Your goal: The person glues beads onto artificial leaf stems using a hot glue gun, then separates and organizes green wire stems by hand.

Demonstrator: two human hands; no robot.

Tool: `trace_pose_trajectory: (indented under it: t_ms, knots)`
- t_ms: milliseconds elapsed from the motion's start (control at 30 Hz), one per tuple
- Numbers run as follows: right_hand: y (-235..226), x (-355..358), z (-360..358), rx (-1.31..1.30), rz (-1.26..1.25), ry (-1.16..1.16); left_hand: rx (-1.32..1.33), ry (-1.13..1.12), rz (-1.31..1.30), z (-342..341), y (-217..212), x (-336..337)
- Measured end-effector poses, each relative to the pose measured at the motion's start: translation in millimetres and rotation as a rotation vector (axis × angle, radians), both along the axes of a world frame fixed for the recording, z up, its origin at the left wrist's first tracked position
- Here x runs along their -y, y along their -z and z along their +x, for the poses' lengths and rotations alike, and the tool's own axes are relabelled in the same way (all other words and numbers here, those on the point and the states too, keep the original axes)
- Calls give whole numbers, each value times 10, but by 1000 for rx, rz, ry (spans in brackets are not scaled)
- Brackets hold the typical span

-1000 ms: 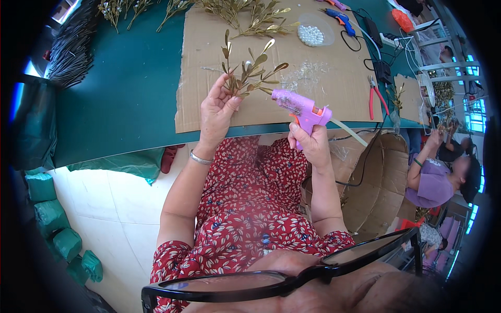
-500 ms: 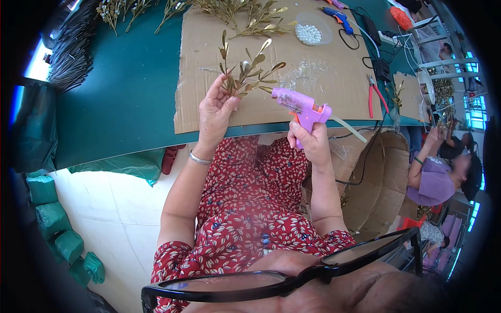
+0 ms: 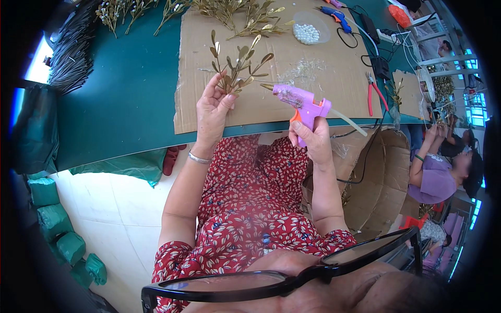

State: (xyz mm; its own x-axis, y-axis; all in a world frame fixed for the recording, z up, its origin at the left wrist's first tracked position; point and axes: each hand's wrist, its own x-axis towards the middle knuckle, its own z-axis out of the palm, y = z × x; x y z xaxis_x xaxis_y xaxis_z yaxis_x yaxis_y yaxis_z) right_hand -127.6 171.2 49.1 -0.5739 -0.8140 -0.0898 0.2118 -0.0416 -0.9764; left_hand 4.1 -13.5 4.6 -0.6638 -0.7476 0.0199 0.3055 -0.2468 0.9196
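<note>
Between the thumb and fingers of my left hand (image 3: 213,107) is a gold artificial leaf sprig (image 3: 241,65), its leaves fanned up and to the right. My right hand (image 3: 312,138) is wrapped round the handle of a purple hot glue gun (image 3: 298,99) with an orange trigger. The nozzle points left at the sprig, a small gap from its leaves. A pale glue stick (image 3: 348,122) juts from the gun's back end. Beyond the hands, white pearl beads (image 3: 307,34) lie in a clear shallow dish on the cardboard sheet (image 3: 195,107). Stringy glue scraps (image 3: 308,70) lie behind the gun.
More gold sprigs (image 3: 235,18) lie at the far edge. Red-handled pliers (image 3: 371,96) and a blue glue gun (image 3: 336,18) are to the right, near cords and a power strip. Dark stems (image 3: 73,57) are piled far left. An open cardboard box (image 3: 378,177) stands below right; a co-worker (image 3: 436,175) sits beyond.
The sprig has turned and shifted slightly left, away from the nozzle, which now stands apart from the leaves. The glue gun has barely moved.
</note>
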Motion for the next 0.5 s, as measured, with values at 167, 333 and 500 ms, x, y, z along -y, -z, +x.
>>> trace_pose_trajectory:
  t_ms: [167,333,500]
  knots:
    - [-177,-121,-268,23,-99,226,-85,24,82,-25,-23,-11]
    - [60,-290,-932,-156,-15,352,-104,2,138,16,-14,-6]
    - [224,-205,-1263,-393,224,412,-148,4,182,2,8,2]
